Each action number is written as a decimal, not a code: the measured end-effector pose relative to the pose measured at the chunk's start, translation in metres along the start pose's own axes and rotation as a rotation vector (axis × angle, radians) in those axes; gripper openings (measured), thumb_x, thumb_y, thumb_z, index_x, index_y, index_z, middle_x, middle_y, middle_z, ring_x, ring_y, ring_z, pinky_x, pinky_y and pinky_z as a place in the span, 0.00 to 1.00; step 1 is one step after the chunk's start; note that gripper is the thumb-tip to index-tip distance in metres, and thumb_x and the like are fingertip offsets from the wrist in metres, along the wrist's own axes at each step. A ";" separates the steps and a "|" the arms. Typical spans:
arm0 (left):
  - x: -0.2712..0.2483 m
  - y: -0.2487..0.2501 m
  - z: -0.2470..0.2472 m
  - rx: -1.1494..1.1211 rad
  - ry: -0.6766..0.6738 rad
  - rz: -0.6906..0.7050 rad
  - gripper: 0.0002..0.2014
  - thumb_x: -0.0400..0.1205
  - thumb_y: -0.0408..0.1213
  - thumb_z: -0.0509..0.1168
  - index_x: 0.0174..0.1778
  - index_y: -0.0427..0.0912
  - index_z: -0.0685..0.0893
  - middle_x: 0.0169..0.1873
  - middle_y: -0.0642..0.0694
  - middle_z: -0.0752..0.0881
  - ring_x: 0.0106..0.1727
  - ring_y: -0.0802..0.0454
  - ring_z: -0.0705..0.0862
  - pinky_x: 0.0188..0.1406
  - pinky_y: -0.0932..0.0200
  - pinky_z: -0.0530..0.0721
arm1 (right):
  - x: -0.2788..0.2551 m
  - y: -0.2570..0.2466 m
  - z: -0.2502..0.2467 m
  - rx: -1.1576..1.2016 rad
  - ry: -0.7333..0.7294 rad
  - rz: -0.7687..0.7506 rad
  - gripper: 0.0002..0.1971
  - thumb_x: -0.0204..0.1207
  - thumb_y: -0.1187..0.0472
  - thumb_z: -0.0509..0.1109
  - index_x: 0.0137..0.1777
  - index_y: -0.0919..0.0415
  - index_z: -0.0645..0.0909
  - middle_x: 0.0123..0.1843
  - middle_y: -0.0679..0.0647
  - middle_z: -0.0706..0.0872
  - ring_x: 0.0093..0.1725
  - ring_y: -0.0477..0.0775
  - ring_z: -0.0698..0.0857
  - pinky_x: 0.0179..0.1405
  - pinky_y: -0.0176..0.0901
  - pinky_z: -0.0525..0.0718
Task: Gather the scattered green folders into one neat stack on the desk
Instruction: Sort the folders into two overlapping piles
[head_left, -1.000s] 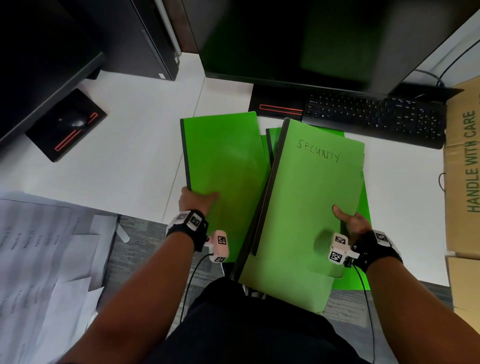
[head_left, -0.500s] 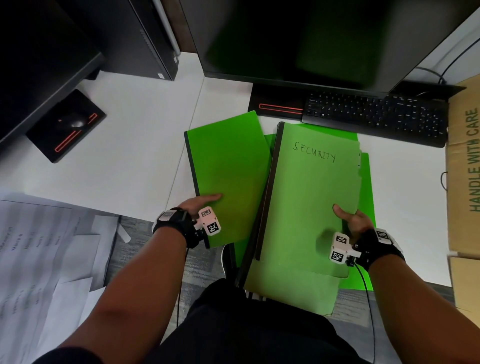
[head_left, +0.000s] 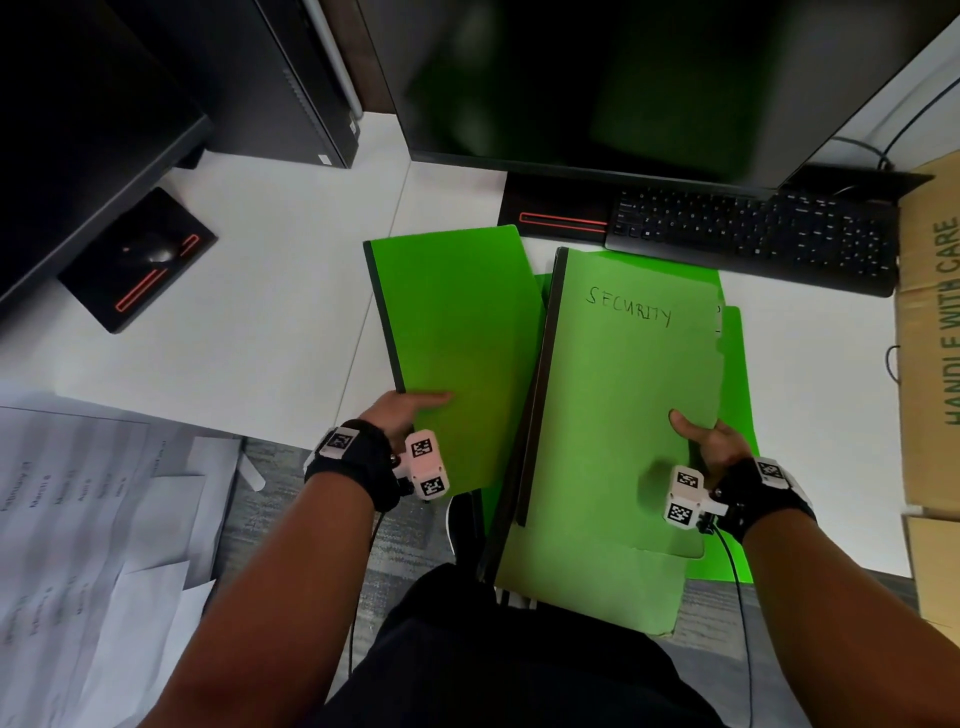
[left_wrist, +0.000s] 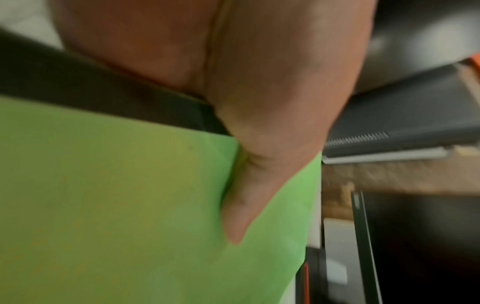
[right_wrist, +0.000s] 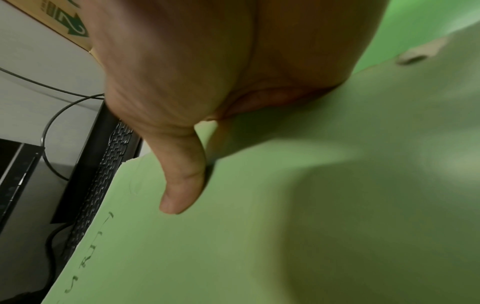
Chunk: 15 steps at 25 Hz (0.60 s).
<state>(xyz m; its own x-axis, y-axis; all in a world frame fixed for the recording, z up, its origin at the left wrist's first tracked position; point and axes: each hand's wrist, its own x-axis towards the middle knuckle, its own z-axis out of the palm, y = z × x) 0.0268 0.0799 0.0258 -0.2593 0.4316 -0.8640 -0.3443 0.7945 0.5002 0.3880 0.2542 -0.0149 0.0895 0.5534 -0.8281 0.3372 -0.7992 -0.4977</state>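
Note:
A bright green folder (head_left: 457, 338) with a dark spine lies on the white desk (head_left: 260, 332) left of centre. My left hand (head_left: 410, 410) grips its near left corner, thumb (left_wrist: 239, 205) on top. To its right, a paler green folder marked SECURITY (head_left: 623, 395) sits over other green folders (head_left: 735, 374) and hangs past the desk's front edge. My right hand (head_left: 706, 441) holds its right side, thumb (right_wrist: 182, 181) pressed on the cover. The fingers under both folders are hidden.
A black monitor (head_left: 623, 78) and keyboard (head_left: 753, 239) stand behind the folders. A cardboard box (head_left: 930, 338) borders the right. A second monitor's base (head_left: 140, 260) sits at the left. Loose printed papers (head_left: 78, 545) lie low on the left.
My left hand has shifted the bright folder rightward and turned it slightly, closer to the SECURITY folder. The right hand's pile has straightened a little and barely moved otherwise.

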 end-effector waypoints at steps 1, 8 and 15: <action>0.000 -0.002 0.001 0.028 0.058 0.027 0.36 0.63 0.52 0.82 0.66 0.41 0.84 0.64 0.46 0.83 0.66 0.40 0.82 0.72 0.40 0.77 | -0.004 -0.001 0.001 0.001 -0.007 0.002 0.40 0.54 0.44 0.86 0.68 0.52 0.81 0.71 0.57 0.84 0.63 0.67 0.82 0.61 0.58 0.78; -0.002 -0.024 -0.030 0.118 0.047 0.112 0.24 0.67 0.44 0.81 0.59 0.47 0.87 0.60 0.42 0.91 0.60 0.42 0.89 0.70 0.38 0.80 | 0.002 -0.003 -0.007 -0.089 0.078 0.035 0.49 0.69 0.44 0.78 0.85 0.57 0.57 0.82 0.64 0.70 0.69 0.72 0.78 0.59 0.57 0.78; -0.007 -0.054 0.058 0.287 0.121 -0.148 0.31 0.69 0.54 0.79 0.57 0.32 0.85 0.48 0.38 0.91 0.47 0.41 0.90 0.55 0.46 0.89 | 0.000 -0.002 -0.007 -0.113 0.062 0.017 0.47 0.66 0.41 0.79 0.82 0.56 0.66 0.77 0.63 0.76 0.45 0.61 0.83 0.34 0.47 0.76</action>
<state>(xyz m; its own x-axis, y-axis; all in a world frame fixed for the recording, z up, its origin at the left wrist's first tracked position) 0.0997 0.0586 0.0011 -0.3365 0.2622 -0.9045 -0.1225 0.9401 0.3181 0.3942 0.2579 -0.0121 0.1532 0.5562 -0.8168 0.4385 -0.7790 -0.4483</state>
